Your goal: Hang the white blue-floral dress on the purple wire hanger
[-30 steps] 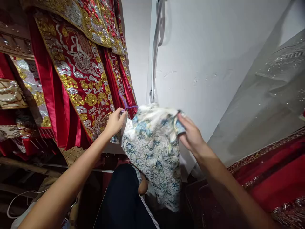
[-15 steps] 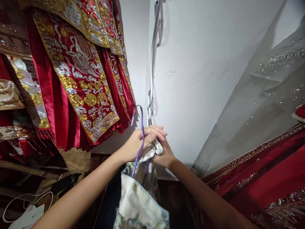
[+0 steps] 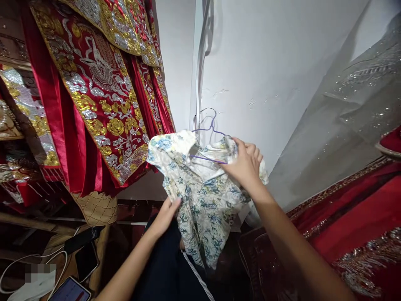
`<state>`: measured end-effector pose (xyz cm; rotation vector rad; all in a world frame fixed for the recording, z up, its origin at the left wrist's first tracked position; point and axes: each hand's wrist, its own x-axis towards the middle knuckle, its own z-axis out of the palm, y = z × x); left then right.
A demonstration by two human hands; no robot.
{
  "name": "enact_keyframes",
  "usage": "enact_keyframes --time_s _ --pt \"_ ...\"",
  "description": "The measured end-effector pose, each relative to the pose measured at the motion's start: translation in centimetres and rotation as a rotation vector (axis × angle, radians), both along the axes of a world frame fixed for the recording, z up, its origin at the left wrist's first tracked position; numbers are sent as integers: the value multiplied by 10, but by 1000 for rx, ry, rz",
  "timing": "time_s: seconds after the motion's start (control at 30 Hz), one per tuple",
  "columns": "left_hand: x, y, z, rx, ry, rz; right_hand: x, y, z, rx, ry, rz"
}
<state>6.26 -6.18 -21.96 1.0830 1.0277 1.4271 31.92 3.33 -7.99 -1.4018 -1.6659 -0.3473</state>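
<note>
A white garment with a blue and green floral print (image 3: 200, 196) hangs on a thin purple wire hanger (image 3: 210, 125) in front of me. My right hand (image 3: 244, 165) grips the garment's right shoulder together with the hanger's arm and holds it up. My left hand (image 3: 166, 215) is lower, with its fingers against the garment's left side near the hem. The hanger's hook sticks up free above the collar, close to the white wall.
Red robes with gold and silver embroidery (image 3: 100, 92) hang at the left. A pale sequined fabric (image 3: 344, 125) and red embroidered cloth (image 3: 351, 225) fill the right. White cables (image 3: 200, 62) run down the wall corner. Phones (image 3: 84, 259) and a cord lie lower left.
Half a second ago both hands were bunched together at the hanger's neck. Now the garment is spread out on the hanger, my right hand holds its shoulder, and my left hand has dropped to its side.
</note>
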Motion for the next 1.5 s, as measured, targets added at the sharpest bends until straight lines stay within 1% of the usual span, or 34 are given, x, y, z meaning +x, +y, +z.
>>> enact_keyframes --time_s 0.03,0.1,0.17,0.2,0.23,0.27,0.3,0.33,0.4,0.43,0.5,0.53,0.57,0.6,0.67,0.73,0.8,0.83,0.9,0.93,1.0,1.03,1.07,1.1,1.13,1.17,1.2,1.23,1.27,1.33,1.4,1.43,1.5 --pt "7 1 -11 10 57 39 -8 0 3 1 -12 30" --pt "19 4 -29 -25 25 152 -23 -6 5 20 -30 120" --pt "28 1 -46 -93 -81 301 -35 -21 2 5 -29 279" --pt "30 -2 -54 -127 -138 345 -40 -31 -3 -25 -8 379" --pt "32 -8 -62 -161 -186 360 -44 -41 -10 -64 34 479" --pt "33 -14 -69 -194 -220 362 -48 -52 -20 -102 106 561" --pt "34 -21 -76 -222 -238 359 -52 -63 -33 -136 211 614" --pt "34 -27 -81 -243 -238 356 -56 -74 -48 -160 341 635" --pt "33 -39 -88 -269 -199 354 -66 -93 -85 -226 659 594" --pt "32 -43 -89 -277 -176 353 -71 -101 -105 -299 796 565" --pt "31 -49 -88 -282 -151 336 -80 -113 -139 -481 999 528" --pt "31 -51 -85 -272 -149 323 -85 -117 -152 -566 1065 552" --pt "30 -53 -83 -255 -151 305 -89 -119 -161 -629 1106 587" --pt "30 -55 -80 -237 -158 282 -92 -120 -166 -667 1121 633" --pt "31 -58 -74 -214 -194 219 -95 -118 -166 -682 1089 709" --pt "33 -60 -70 -219 -254 169 -95 -114 -159 -677 1033 743" --pt "33 -62 -67 -238 -296 164 -92 -113 -152 -688 1009 758" --pt "33 -63 -66 -256 -292 193 -90 -115 -149 -693 1012 759" --pt "33 -65 -65 -280 -214 327 -85 -120 -147 -684 1045 724" --pt "33 -66 -64 -260 -144 434 -83 -123 -146 -665 1074 688" --pt "35 -68 -62 -136 45 668 -81 -130 -147 -630 1134 612" --pt "38 -69 -60 -46 145 745 -82 -132 -147 -629 1158 590" --pt "41 -68 -57 44 237 767 -83 -133 -148 -644 1170 590" --pt "46 -67 -54 116 313 721 -84 -134 -148 -673 1168 613" --pt "51 -65 -51 165 365 617 -86 -134 -148 -707 1154 649" --pt "56 -63 -48 193 393 483 -88 -134 -148 -732 1133 685" --pt "61 -60 -45 201 402 359 -89 -133 -148 -742 1106 716" --pt "64 -57 -43 194 404 270 -90 -133 -148 -747 1075 737" --pt "67 -54 -41 177 407 223 -90 -133 -148 -758 1044 748" --pt "68 -52 -39 140 418 212 -88 -134 -148 -805 993 761" --pt "67 -54 -39 138 430 212 -85 -135 -148 -872 982 776" --pt "65 -56 -40 150 433 203 -84 -135 -148 -895 1008 776" --pt "63 -60 -40 183 440 194 -82 -131 -142 -901 1127 760"
